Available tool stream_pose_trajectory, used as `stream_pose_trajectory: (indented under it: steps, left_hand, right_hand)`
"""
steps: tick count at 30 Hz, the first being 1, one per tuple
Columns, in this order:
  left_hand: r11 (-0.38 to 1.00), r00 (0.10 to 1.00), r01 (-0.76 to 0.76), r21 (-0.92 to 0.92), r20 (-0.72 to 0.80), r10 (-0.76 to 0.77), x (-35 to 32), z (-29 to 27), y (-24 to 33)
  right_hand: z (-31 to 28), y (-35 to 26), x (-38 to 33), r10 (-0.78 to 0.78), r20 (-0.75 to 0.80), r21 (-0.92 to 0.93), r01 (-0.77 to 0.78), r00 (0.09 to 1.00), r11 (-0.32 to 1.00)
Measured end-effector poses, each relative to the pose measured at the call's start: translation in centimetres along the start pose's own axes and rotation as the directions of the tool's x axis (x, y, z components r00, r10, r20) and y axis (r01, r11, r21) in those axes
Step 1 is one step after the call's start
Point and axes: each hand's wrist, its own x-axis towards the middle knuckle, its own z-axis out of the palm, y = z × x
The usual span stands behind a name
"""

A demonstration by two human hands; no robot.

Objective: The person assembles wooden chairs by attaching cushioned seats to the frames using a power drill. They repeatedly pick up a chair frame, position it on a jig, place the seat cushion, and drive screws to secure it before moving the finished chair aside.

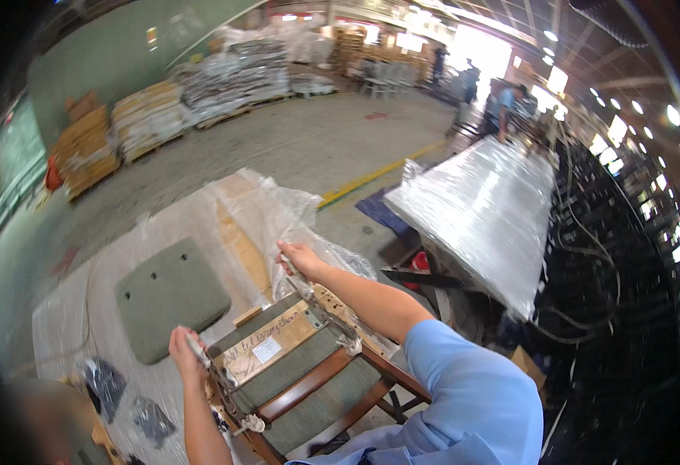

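A chair frame of dark brown wood with grey-green upholstery lies in front of me. Across its far end runs a pale wooden board with handwriting and a white label. Two metal bar clamps flank the board, their near ends wrapped in whitish cloth. My left hand is closed round the handle of the left clamp. Further out, my right hand grips the handle end of the right clamp. The jaw contacts under the cloth are hidden.
A grey-green seat pad with dark holes lies on the plastic-covered table. Small dark bags sit at lower left, near another person. A film-wrapped table stands right; wrapped stacks line the wall. People work far off.
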Motion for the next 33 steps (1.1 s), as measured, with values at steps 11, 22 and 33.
stream_pose_trajectory:
  steps: [11,22,33]
  left_hand:
    - [0.993,0.933,-0.093,0.074,0.356,0.061,-0.8,-1.9,2.2]
    - [0.864,0.955,-0.124,0.487,0.294,-0.029,-10.4,0.6,10.1]
    - [0.748,0.922,0.368,0.552,-0.113,-0.370,-22.9,-4.5,3.2]
  right_hand:
    - [-4.0,-2.8,-10.4,-0.214,0.236,-0.357,0.289,0.948,0.888]
    - [-9.0,1.6,-13.3,-0.291,-0.102,-0.363,0.236,0.951,0.901]
    - [-8.1,15.0,-27.3,0.556,-0.074,-0.480,-0.518,0.828,0.708]
